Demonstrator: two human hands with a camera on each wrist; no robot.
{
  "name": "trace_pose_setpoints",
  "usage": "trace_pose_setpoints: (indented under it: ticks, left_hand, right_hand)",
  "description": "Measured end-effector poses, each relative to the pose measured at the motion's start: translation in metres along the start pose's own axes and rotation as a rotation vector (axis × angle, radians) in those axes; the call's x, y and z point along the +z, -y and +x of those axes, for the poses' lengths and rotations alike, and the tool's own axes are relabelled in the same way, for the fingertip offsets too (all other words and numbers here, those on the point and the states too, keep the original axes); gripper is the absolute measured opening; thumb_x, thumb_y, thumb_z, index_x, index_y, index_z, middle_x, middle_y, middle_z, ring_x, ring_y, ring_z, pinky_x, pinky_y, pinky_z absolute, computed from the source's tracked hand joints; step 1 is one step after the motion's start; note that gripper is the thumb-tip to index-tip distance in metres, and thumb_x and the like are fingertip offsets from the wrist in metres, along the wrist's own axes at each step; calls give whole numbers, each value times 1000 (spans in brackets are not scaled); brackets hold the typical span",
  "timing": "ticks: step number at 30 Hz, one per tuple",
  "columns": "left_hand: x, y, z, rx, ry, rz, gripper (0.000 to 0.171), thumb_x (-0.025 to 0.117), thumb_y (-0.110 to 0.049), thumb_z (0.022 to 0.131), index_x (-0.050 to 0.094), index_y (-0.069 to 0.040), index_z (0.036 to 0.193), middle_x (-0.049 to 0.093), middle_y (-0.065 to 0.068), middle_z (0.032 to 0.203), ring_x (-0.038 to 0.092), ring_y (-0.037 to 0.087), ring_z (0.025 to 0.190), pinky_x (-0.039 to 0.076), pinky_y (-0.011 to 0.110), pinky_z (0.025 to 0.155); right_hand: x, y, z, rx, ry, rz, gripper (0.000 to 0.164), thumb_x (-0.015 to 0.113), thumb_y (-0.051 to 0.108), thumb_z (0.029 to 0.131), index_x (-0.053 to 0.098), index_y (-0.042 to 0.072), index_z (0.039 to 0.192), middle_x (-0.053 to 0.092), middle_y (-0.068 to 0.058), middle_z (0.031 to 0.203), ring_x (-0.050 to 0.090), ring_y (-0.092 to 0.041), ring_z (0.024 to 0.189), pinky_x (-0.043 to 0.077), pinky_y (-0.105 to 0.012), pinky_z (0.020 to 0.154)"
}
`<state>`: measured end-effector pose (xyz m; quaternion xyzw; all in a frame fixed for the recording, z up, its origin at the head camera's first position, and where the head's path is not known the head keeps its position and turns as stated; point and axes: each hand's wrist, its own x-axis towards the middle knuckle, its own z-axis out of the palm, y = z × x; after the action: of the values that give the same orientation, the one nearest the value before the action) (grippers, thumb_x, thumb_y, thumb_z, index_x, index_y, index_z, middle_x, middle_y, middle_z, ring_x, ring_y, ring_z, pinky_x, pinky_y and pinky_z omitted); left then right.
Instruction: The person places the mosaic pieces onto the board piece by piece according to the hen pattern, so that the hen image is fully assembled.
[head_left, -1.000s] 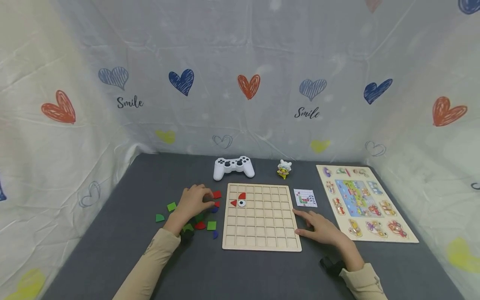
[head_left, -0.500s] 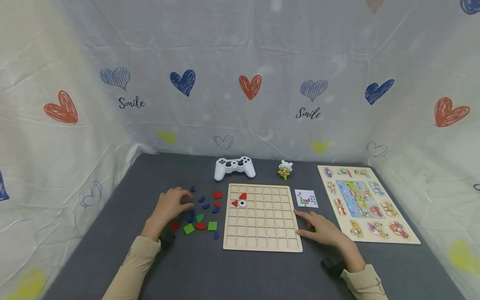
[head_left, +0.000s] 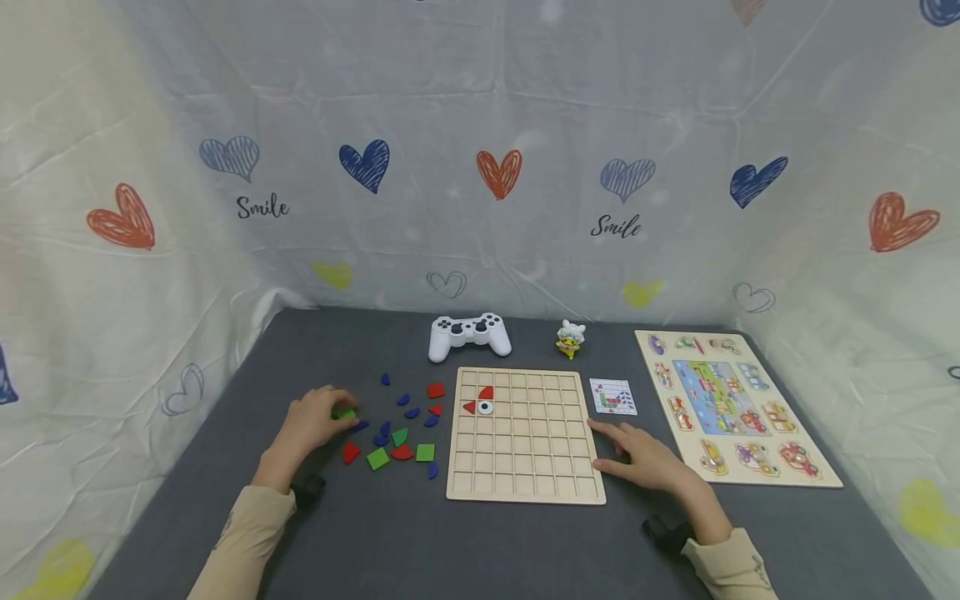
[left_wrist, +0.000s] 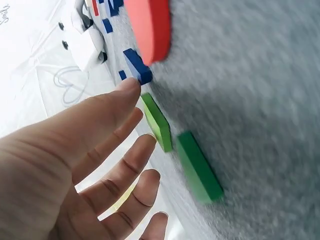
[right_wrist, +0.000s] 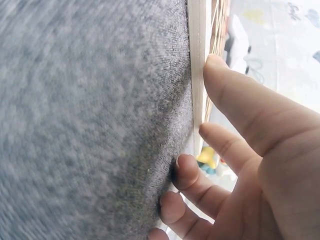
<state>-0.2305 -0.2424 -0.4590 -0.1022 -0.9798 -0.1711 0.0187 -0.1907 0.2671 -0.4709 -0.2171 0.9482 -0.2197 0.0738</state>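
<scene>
**Left hand over green tiles, right hand at the grid board**

The left hand (head_left: pixel 311 423) sits left of centre in the head view, fingers relaxed and spread wide over 2 green tiles (left_wrist: pixel 159 125); in the left wrist view the fingertips hover just beside them, and whether they touch cannot be told. Only a sliver of green (head_left: pixel 344 412) shows at the fingertips in the head view. To the right of that hand a scatter of red, blue and green pieces (head_left: pixel 401 425) lies on the grey desk (head_left: pixel 480 542).

The wooden grid board (head_left: pixel 521 467) lies in the middle of the frame, with 2 red pieces and 1 white eye piece (head_left: pixel 484 407) set in its upper left cells. The right hand (head_left: pixel 648 462) rests flat on the desk at the board's right edge, fingers loose and holding nothing; in the right wrist view its thumb and forefinger touch the board's rim (right_wrist: pixel 198 60).

Behind the board sit a white game controller (head_left: pixel 469 336) and a small yellow figurine (head_left: pixel 569 338). A pattern card (head_left: pixel 612 397) lies right of the board, and a vehicle peg puzzle (head_left: pixel 731 408) farther right.
</scene>
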Motion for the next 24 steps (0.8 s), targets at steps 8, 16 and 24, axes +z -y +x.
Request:
trace_pose_setpoints:
  ticks: [8, 16, 24]
  left_hand:
    - [-2, 11, -3, -19, 18, 3, 28, 74, -24, 77, 68, -11, 101, 63, 7, 93, 58, 31, 90, 39, 57, 77]
    - [-3, 15, -7, -23, 9, 8, 28, 75, -19, 76, 68, -10, 102, 63, 8, 93, 58, 30, 88, 41, 54, 74]
    - [-5, 15, -5, -28, 8, 18, 25, 75, -17, 76, 69, -8, 99, 63, 9, 92, 59, 29, 85, 43, 52, 73]
  right_hand:
    - [-1, 1, 0, -8, 2, 4, 66, 64, 43, 84, 43, 12, 139, 38, 3, 74, 29, -7, 61, 25, -22, 55]
    - [-1, 2, 0, -6, -2, -7, 66, 64, 43, 84, 44, 12, 138, 38, 3, 74, 29, -7, 61, 25, -22, 55]
    - [-1, 2, 0, -9, 1, 4, 66, 64, 42, 84, 43, 11, 138, 39, 2, 74, 29, -6, 61, 25, -22, 55]
